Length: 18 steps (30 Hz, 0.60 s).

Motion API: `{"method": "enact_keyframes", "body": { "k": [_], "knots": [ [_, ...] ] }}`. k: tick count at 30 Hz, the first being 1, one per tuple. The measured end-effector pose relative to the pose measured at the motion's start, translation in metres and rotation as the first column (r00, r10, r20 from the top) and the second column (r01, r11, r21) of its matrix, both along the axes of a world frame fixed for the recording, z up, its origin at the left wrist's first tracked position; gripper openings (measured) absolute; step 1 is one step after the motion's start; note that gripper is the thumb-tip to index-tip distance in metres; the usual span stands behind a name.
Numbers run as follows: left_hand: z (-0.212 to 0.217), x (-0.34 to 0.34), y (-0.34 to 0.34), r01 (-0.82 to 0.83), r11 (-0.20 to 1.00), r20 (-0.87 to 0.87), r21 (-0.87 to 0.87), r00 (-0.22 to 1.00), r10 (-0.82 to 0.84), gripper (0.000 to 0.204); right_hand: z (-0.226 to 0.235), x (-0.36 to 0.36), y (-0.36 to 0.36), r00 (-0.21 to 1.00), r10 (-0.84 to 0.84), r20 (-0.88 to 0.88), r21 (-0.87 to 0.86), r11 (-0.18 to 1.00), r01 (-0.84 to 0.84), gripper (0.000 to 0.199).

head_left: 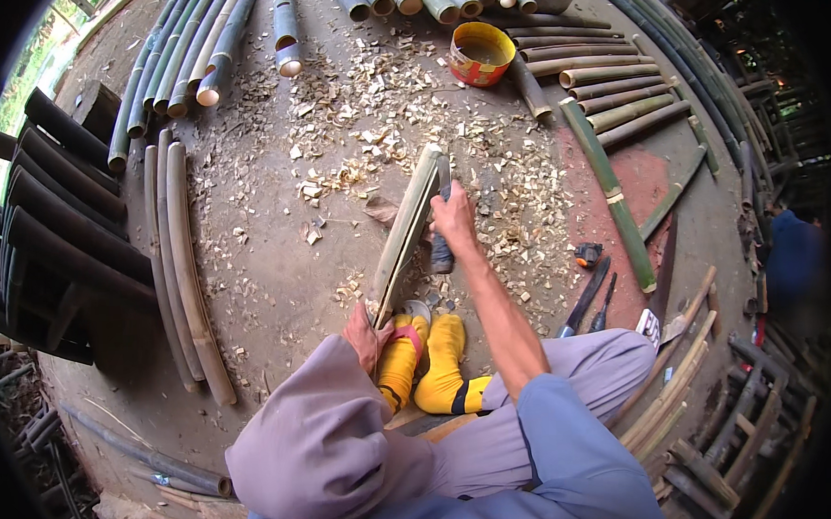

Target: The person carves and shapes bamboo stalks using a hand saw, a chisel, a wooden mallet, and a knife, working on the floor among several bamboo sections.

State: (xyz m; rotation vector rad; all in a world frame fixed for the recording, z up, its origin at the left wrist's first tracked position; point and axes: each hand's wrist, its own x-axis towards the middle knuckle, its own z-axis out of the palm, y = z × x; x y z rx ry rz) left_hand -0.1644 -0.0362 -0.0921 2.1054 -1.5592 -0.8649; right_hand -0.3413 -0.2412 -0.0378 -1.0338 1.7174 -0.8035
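Note:
A pale green length of bamboo (pixel 403 225) slants up and away from my feet in yellow socks (pixel 440 360). It seems split lengthwise along its right side. My left hand (pixel 363 334) is closed around the bamboo's lower end. My right hand (pixel 454 219) grips a knife (pixel 441 252) whose dark handle shows below the fist. The blade lies along the right side of the bamboo near its upper end. Part of the handle is covered by my fingers.
Bamboo chips (pixel 382 136) litter the floor. Bamboo poles (pixel 280 33) lie ahead, beside a yellow-red bucket (pixel 481 54). Dark curved bamboo pieces (pixel 71 237) are stacked at left. To my right lie a broad blade (pixel 586 297), a tape measure (pixel 588 254) and a green bamboo pole (pixel 617 209).

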Motion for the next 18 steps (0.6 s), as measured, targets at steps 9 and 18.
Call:
{"method": "enact_keyframes", "body": {
  "k": [9, 18],
  "knots": [
    [0.017, 0.007, -0.038, 0.070, 0.981, -0.073, 0.183, 0.996, -0.058, 0.066, -0.029, 0.023, 0.125, 0.922, -0.241, 0.301, 0.169, 0.966, 0.198, 0.025],
    [0.004, 0.020, -0.073, 0.048, 0.994, -0.115, 0.099, 0.993, -0.037, 0.062, 0.029, 0.084, 0.161, 0.657, -0.350, 0.668, 0.457, 0.890, 0.009, 0.017]
  ]
}}
